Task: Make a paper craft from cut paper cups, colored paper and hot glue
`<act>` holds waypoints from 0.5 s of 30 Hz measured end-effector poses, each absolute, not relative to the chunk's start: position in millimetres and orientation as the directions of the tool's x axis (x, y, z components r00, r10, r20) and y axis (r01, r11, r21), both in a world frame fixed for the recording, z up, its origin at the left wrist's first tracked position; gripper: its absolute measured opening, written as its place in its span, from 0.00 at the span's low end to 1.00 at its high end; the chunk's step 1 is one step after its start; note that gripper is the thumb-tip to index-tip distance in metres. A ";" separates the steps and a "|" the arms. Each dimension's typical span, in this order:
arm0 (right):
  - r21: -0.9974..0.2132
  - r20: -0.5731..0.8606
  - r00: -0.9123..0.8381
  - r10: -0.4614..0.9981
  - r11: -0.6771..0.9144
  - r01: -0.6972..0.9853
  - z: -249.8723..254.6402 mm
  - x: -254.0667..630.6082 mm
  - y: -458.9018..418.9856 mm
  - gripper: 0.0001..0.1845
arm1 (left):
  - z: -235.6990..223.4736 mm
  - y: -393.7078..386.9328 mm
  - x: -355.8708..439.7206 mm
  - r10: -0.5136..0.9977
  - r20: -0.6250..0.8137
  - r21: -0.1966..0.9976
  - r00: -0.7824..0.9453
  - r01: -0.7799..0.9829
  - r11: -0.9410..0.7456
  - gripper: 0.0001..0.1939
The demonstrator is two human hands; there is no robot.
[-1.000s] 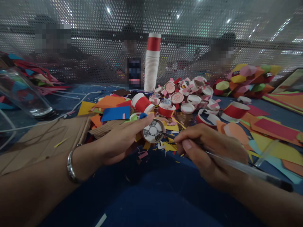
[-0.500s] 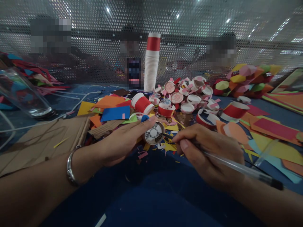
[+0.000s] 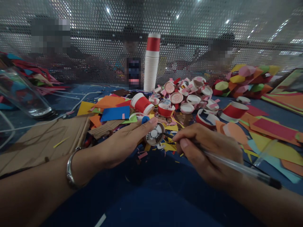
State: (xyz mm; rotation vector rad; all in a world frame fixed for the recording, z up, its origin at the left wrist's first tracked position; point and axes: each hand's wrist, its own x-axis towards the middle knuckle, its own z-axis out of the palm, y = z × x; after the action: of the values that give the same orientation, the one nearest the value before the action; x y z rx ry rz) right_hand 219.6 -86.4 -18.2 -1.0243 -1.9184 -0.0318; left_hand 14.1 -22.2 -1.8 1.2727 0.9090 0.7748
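My left hand, a silver bangle on its wrist, is closed around a small round paper cup bottom. Its white face is turned up to me and bears black pen strokes around a plain centre disc. A small blue piece shows above my thumb. In my right hand is a clear-barrelled pen, with its dark tip at the right edge of the disc. Just beyond my hands lies a tipped red-and-white paper cup.
A tall stack of paper cups stands behind a heap of cut cup bottoms. Cardboard and a glass are at left. Coloured paper lies at right. A perforated metal screen runs along the back, with blurred reflected figures.
The cup bottom has turned a little in my left hand and shifted slightly right, the thumb covering more of it. My right hand and pen have moved slightly left.
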 end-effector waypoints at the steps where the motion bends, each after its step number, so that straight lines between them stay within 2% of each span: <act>1: -0.365 0.734 -0.225 0.641 0.652 0.665 -18.1 219.3 -86.3 0.09 | -0.3 -23.0 15.1 0.881 -0.153 0.987 0.447 0.028 0.158 0.17; 4: -0.363 0.733 -0.230 0.641 0.653 0.664 -18.1 218.6 -86.9 0.10 | 3.3 -24.9 17.4 0.869 -0.187 0.981 0.459 0.046 0.187 0.16; 9: -0.382 0.745 -0.195 0.638 0.647 0.659 -19.4 219.8 -91.0 0.10 | 5.2 -22.9 18.2 0.861 -0.195 0.971 0.471 -0.033 0.238 0.12; 12: -0.478 0.736 -0.114 0.668 0.630 0.612 -20.7 219.6 -90.5 0.09 | 3.8 -18.6 16.4 0.842 -0.198 0.962 0.502 -0.064 0.264 0.10; 15: -0.584 0.736 0.013 0.677 0.624 0.519 -22.5 217.9 -83.9 0.08 | 0.6 -14.9 13.8 0.785 -0.186 0.961 0.592 -0.058 0.271 0.15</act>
State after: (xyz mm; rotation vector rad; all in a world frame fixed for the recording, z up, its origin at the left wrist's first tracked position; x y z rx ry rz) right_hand 217.9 -83.9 -22.5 -1.0053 -1.6413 0.1628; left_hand 13.8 -14.9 0.6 1.1667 0.7606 0.6478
